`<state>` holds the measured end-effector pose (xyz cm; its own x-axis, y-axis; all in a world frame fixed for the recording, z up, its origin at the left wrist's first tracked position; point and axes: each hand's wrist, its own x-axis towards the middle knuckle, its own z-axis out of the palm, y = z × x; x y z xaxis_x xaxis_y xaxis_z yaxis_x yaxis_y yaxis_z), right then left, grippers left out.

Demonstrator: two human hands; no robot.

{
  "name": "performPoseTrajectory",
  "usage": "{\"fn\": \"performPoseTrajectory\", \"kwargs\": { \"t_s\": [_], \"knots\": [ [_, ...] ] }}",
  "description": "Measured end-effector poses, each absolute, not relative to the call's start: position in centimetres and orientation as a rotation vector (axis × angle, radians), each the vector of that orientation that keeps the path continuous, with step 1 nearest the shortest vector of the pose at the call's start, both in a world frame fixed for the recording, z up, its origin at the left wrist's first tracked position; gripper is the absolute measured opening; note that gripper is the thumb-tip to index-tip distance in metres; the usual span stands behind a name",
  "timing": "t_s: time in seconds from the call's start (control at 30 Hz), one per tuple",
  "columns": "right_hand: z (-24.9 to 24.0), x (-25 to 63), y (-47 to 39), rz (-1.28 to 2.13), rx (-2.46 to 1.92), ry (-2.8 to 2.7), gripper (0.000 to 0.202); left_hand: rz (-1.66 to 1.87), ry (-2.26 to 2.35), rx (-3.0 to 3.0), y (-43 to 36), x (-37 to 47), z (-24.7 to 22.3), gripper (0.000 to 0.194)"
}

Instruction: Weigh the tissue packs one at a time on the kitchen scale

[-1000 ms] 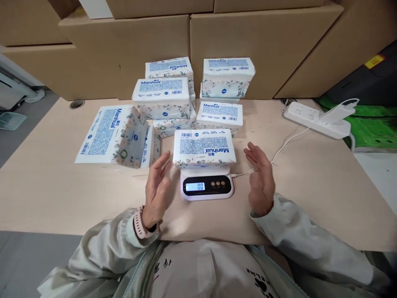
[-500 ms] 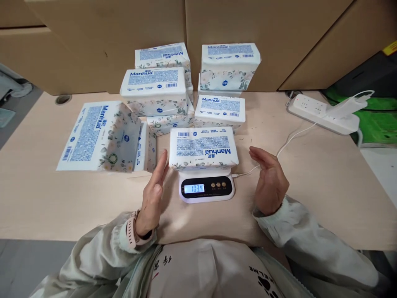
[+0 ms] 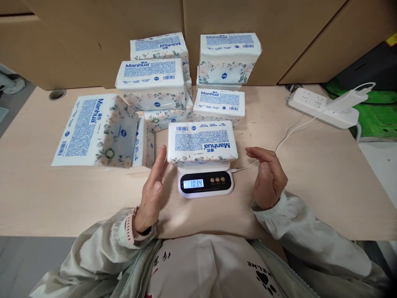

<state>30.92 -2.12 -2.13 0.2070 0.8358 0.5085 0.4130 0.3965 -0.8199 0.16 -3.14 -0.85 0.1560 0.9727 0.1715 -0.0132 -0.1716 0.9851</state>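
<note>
A white tissue pack with blue print and a floral edge lies flat on a small white digital scale, whose lit display reads 103.4. My left hand is beside the pack's left end, fingers stretched out and holding nothing; whether a fingertip touches the pack I cannot tell. On the right, my right hand is held apart from the pack, fingers extended and slightly curved, palm turned inward, with nothing in it. The scale's platform is mostly hidden under the pack.
More tissue packs are stacked behind the scale, at back left and back right. Another pack leans at the left. A white power strip sits at the right, its cable running to the scale. Large cardboard boxes stand behind.
The view has tilted slightly, so the things on the table appear a little higher. My right hand has shifted slightly inward. The scale reading is the same.
</note>
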Motion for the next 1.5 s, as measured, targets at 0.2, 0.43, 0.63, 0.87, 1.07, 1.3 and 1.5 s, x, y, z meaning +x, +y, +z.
{"fn": "performPoseTrajectory", "kwargs": {
  "t_s": [0.2, 0.43, 0.63, 0.87, 1.07, 1.3, 1.5],
  "knots": [
    [-2.1, 30.7, -1.9, 0.359, -1.187, -1.407, 0.036, 1.249, 1.016, 1.407, -3.4, 0.5, -0.3, 0.061],
    [-1.8, 30.7, -2.0, 0.373, -1.167, -1.423, 0.035, 1.262, 1.025, 1.413, -3.5, 0.8, 0.1, 0.059],
    [-1.6, 30.8, -2.1, 0.396, -1.159, -1.500, 0.037, 1.257, 1.019, 1.406, -3.6, 0.7, 0.0, 0.060],
    [-1.5, 30.9, -2.4, 0.395, -1.146, -1.530, 0.038, 1.280, 1.006, 1.424, -3.5, 0.2, -0.8, 0.062],
    [-1.5, 30.7, -1.9, 0.461, -1.147, -1.536, 0.037, 1.294, 1.004, 1.390, -3.1, -0.1, -1.8, 0.062],
    [-0.5, 29.3, -0.6, 0.847, -1.033, -1.714, 0.069, 1.248, 0.996, 1.280, -1.0, 1.7, 3.0, 0.053],
    [0.9, 31.8, 0.6, 0.501, -1.075, -1.402, 0.060, 0.983, 0.815, 1.377, 0.0, 6.4, 8.0, 0.056]
  ]
}}
